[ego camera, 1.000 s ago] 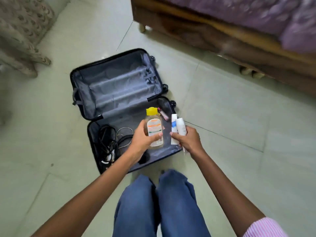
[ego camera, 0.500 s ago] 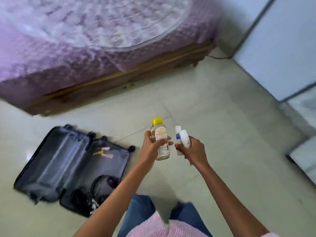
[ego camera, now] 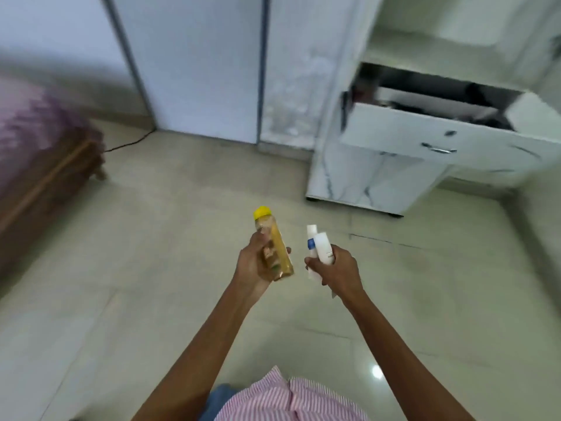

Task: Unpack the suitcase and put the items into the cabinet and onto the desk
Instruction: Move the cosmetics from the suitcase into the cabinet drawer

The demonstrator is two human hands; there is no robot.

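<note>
- Your left hand [ego camera: 256,264] is curled round a clear plastic bottle of amber liquid with a yellow cap [ego camera: 273,238]; the cap points up and the bottle leans a little to your left.
- Your right hand [ego camera: 338,268] grips two things at once, a slim white tube with a blue band [ego camera: 311,240] and a rounded white plastic bottle [ego camera: 323,249]; they touch each other, tops up; neither hand has a finger to spare.
- All three items hang in the air above the pale tiled floor [ego camera: 151,268], well apart from the white marble-patterned cabinet [ego camera: 364,183] ahead on your right; the suitcase is out of view.
- I judge you are on the carrying leg: toiletries lifted out, none put away yet.
- The cabinet's pulled-out top drawer [ego camera: 425,132] stands open with dark things inside; the blur is heavy there, so they may be clothes or cables, and I cannot tell how much room is left.
- Next you need to close on the cabinet; with both hands full, an opening that is already open suits you, and the drawer looks the likeliest.
- Put the yellow-capped bottle down first; that frees a hand to steady the pair in your right, which could slip apart if you release them together.
</note>
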